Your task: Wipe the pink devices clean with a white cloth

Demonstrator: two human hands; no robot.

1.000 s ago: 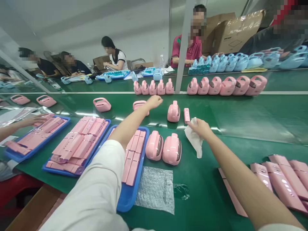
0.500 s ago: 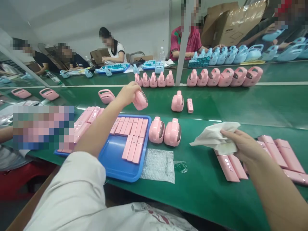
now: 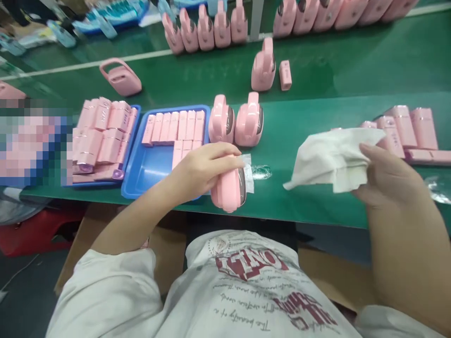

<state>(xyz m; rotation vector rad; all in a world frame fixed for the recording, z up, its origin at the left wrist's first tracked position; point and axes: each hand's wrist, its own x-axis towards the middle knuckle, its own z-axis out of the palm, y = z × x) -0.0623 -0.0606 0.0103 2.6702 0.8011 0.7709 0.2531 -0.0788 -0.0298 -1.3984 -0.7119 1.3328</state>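
Two bare hands work above a green counter (image 3: 299,202), seen from the worker's own head height. The left hand (image 3: 206,166) has its grip closed around a pink case (image 3: 228,192), fingers laid across the top. That case is near the counter's front edge, in the middle of the view, its dark panel turned to the right; whether it touches the counter, I cannot tell. It partly covers a bag (image 3: 249,176), and crinkled clear film (image 3: 261,172) lies just right of that.

The right hand (image 3: 389,176) has its grip pinched on a white cloth (image 3: 327,157), which spreads out toward the left, well apart from the held case.

Beyond the left hand, two more cases (image 3: 248,122) stand upright side by side, handles up. Farther back are a single upright case (image 3: 262,72) and, just beside it, a small pink block (image 3: 285,75). To their left, beside the pair, a blue tray (image 3: 151,162) holds neat rows of blocks (image 3: 173,126), seven in the back row; its middle is bare. A second tray (image 3: 134,134) next to it is heaped with blocks. More blocks (image 3: 401,126) lie beyond the right hand. Along the back, upright cases (image 3: 205,30) form a line on both sides of a post (image 3: 256,19).
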